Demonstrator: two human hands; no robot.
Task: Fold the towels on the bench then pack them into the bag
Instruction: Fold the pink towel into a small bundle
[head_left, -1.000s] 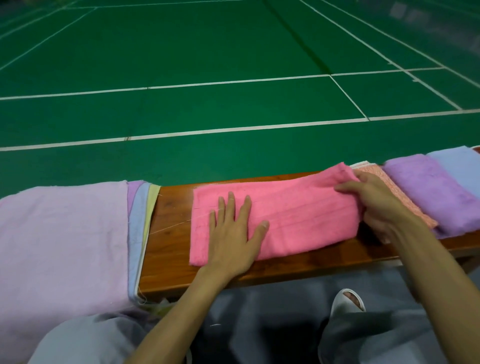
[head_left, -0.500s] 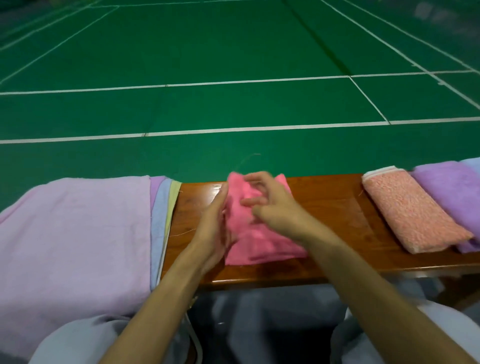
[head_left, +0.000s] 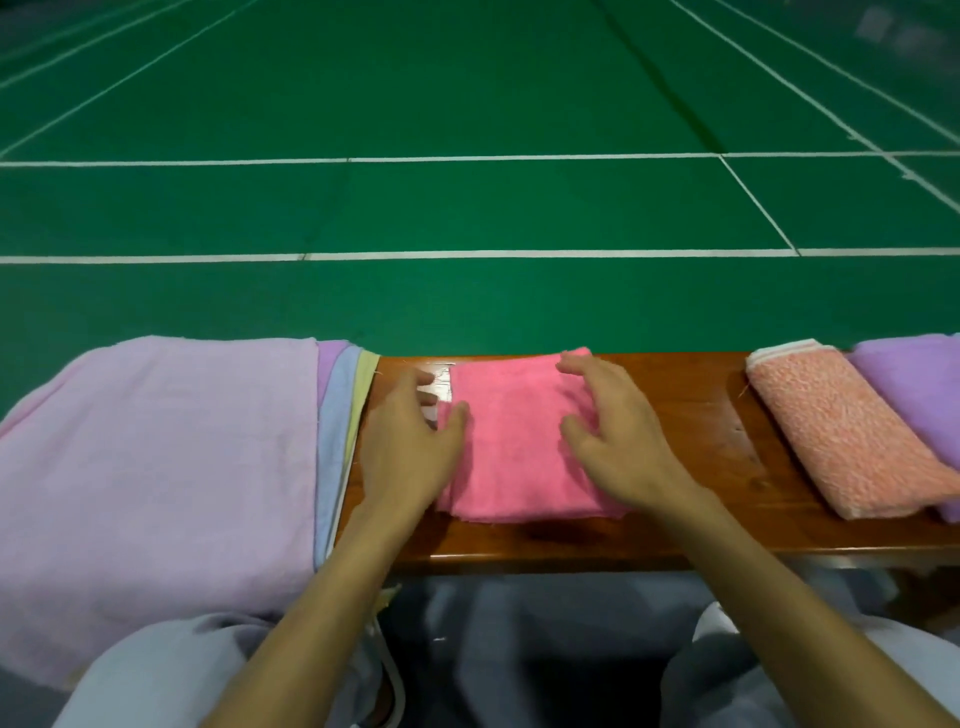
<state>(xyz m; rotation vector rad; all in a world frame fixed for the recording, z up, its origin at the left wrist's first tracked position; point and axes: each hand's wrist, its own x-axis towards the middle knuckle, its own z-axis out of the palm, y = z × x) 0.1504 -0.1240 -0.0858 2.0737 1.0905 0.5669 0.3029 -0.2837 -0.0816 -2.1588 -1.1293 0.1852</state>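
A pink towel lies folded into a small square in the middle of the wooden bench. My left hand sits at the towel's left edge, fingers relaxed, thumb touching the cloth. My right hand hovers over the towel's right side with fingers spread and slightly bent, holding nothing. To the right lie a folded orange speckled towel and a folded purple towel. On the left a stack of unfolded towels, lilac on top, drapes over the bench. No bag is in view.
Beyond the bench stretches a green court floor with white lines. My knees in grey-blue trousers are below the bench's near edge. Bare wood shows between the pink and orange towels.
The pink towel went from a long strip to a folded square. Both hands let go of it and now sit flat at its two sides. The camera view shifted right.
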